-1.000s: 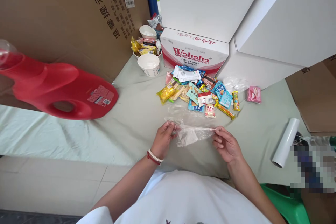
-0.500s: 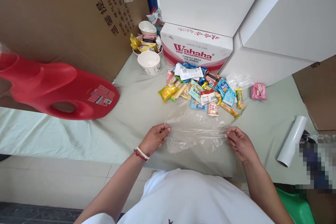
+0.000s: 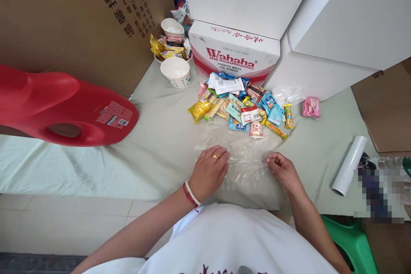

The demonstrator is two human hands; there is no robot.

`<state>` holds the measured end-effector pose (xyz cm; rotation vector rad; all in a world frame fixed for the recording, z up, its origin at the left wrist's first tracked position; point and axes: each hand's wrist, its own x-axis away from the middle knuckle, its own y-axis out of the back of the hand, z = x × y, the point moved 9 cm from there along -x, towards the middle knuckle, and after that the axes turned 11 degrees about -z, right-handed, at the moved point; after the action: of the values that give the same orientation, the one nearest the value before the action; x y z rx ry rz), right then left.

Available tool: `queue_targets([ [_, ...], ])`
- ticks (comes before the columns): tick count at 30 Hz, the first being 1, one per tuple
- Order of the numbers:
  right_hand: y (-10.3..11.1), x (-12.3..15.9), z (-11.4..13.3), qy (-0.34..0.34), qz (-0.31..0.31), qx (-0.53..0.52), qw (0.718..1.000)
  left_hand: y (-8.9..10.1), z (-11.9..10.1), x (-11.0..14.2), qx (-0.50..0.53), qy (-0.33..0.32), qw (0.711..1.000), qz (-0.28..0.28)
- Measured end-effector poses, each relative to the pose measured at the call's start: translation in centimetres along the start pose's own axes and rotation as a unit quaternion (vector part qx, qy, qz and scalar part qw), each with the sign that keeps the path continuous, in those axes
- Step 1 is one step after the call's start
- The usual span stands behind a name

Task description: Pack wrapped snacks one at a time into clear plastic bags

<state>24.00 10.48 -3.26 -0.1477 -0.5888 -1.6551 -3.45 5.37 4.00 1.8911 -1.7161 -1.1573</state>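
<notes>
I see the red jug (image 3: 64, 109) lying far left, the snack pile (image 3: 239, 105) just beyond the clear plastic sheet (image 3: 245, 158). My left hand (image 3: 208, 173) presses it flat; my right hand (image 3: 282, 171) pinches its edge. Thin film could cling, crumple or tear.

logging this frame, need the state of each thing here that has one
clear plastic sheet: spread flat on the cloth, crinkled
left hand: palm down, pressing on the sheet
right hand: fingers pinched on the sheet's edge
red jug: lying on its side
paper cup: upright, open
roll of film: lying down, rolled up
Wahaha box: closed
snack packets: piled loose, sealed
</notes>
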Motion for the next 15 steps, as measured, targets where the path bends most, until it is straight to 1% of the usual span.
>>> queue_targets([
  [2, 1.0, -0.2, 0.0, 0.016, -0.010, 0.023, 1.000, -2.9, 1.8, 0.7, -0.041, -0.008, 0.995, 0.092],
  [3, 1.8, -0.4, 0.0, 0.024, -0.015, 0.035, 0.999, -3.8, 2.9, 1.2, -0.060, -0.009, 0.991, 0.123],
  [5, 3.3, -1.0, -0.3, 0.031, -0.008, 0.070, 0.997, -4.8, 4.7, 2.3, -0.084, -0.021, 0.984, 0.159],
  [7, 4.8, -1.9, -0.1, 0.041, 0.004, 0.124, 0.991, -4.8, 5.5, 3.2, -0.097, -0.034, 0.981, 0.163],
  [8, 5.7, -2.6, 0.5, 0.054, -0.004, 0.154, 0.987, -4.6, 5.6, 3.5, -0.103, -0.039, 0.981, 0.158],
  [9, 6.6, -3.4, 1.6, 0.076, -0.024, 0.184, 0.980, -4.5, 5.5, 3.8, -0.108, -0.042, 0.982, 0.151],
  [11, 7.8, -5.4, 4.9, 0.131, -0.088, 0.247, 0.956, -4.3, 5.0, 4.1, -0.120, -0.046, 0.982, 0.138],
  [12, 7.9, -6.5, 6.6, 0.150, -0.118, 0.289, 0.938, -4.4, 4.8, 4.2, -0.129, -0.046, 0.982, 0.131],
  [13, 7.5, -7.8, 8.1, 0.156, -0.138, 0.338, 0.918, -4.4, 4.6, 4.3, -0.140, -0.045, 0.981, 0.123],
  [15, 5.7, -10.6, 10.2, 0.129, -0.154, 0.448, 0.871, -4.4, 4.3, 4.4, -0.165, -0.046, 0.980, 0.106],
])
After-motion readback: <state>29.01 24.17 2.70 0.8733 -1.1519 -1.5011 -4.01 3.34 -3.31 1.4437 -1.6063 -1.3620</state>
